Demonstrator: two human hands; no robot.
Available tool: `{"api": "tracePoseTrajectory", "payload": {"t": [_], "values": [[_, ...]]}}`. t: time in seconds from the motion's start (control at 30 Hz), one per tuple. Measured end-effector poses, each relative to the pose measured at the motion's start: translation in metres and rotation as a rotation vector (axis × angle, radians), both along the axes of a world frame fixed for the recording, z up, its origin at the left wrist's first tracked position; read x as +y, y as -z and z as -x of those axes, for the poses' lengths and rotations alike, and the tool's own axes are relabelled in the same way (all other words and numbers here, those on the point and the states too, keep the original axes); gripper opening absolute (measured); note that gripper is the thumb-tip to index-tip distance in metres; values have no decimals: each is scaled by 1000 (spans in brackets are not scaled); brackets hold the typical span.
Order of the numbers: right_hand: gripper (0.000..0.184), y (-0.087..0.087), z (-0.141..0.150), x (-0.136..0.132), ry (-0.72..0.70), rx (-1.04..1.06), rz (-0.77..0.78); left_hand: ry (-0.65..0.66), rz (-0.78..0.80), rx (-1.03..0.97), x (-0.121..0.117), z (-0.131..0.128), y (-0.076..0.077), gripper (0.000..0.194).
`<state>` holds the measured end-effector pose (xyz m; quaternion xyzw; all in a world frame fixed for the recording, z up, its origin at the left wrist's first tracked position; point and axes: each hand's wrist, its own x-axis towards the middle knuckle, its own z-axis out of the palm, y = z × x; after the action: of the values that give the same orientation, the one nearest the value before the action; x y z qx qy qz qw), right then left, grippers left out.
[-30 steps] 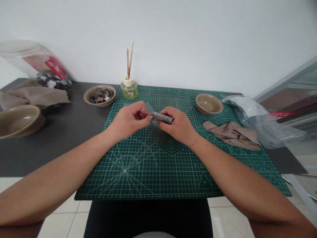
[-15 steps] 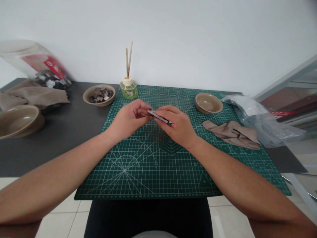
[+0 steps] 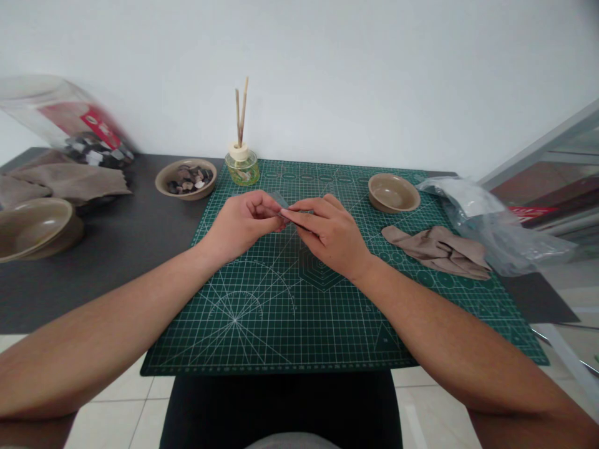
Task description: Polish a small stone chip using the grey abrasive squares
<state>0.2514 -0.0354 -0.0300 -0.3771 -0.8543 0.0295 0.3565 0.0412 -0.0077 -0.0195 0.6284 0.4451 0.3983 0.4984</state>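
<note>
My left hand (image 3: 248, 221) and my right hand (image 3: 330, 234) meet above the middle of a green cutting mat (image 3: 281, 337). Between their fingertips is a thin grey flat piece, now mostly covered by the fingers; its exact kind I cannot make out. The left thumb and forefinger pinch its left end. My right fingers lie along and over it, with the thumb beneath. A bluish-grey patch (image 3: 281, 199) shows just behind the fingertips; whether it belongs to the held piece I cannot tell.
A bowl of dark and pale chips (image 3: 187, 179) and a reed diffuser (image 3: 242, 167) stand at the back. Another bowl (image 3: 394, 194), a brown cloth (image 3: 440, 252) and a clear plastic bag (image 3: 496, 224) lie right. Leftward are a bowl (image 3: 37, 231), a cloth (image 3: 70, 181) and a clear container (image 3: 56, 100).
The grey piece showed its broad face, then a narrow edge, and is now mostly hidden. My right fingers have stretched further left over it; my left hand stays nearly in place.
</note>
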Motion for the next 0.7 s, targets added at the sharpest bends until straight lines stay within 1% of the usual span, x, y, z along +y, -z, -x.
{"api": "tracePoseTrajectory", "payload": {"t": [0.07, 0.1, 0.2, 0.27, 0.37, 0.43, 0.5, 0.7], "values": [[33, -1, -1, 0, 39, 38, -18, 13, -21, 5, 0, 0, 0, 23], [31, -2, -2, 0, 81, 75, -29, 14, -28, 6, 0, -1, -1, 23], [23, -4, -8, 4, 271, 228, -44, -18, -26, -3, 1, -1, -2, 21], [25, -4, -15, 9, 372, 316, -28, -37, -19, 0, 1, -1, -3, 20], [33, 2, -25, 20, 453, 391, 12, -31, -34, 15, 2, -1, -2, 22], [37, 6, -29, 26, 468, 446, 18, -24, -49, 20, 3, 0, -2, 23], [37, 9, -30, 30, 447, 462, 31, -21, -60, 26, 3, 0, -2, 23], [23, 5, -25, 26, 366, 464, 62, -32, -91, 109, 2, -1, -4, 20]]}}
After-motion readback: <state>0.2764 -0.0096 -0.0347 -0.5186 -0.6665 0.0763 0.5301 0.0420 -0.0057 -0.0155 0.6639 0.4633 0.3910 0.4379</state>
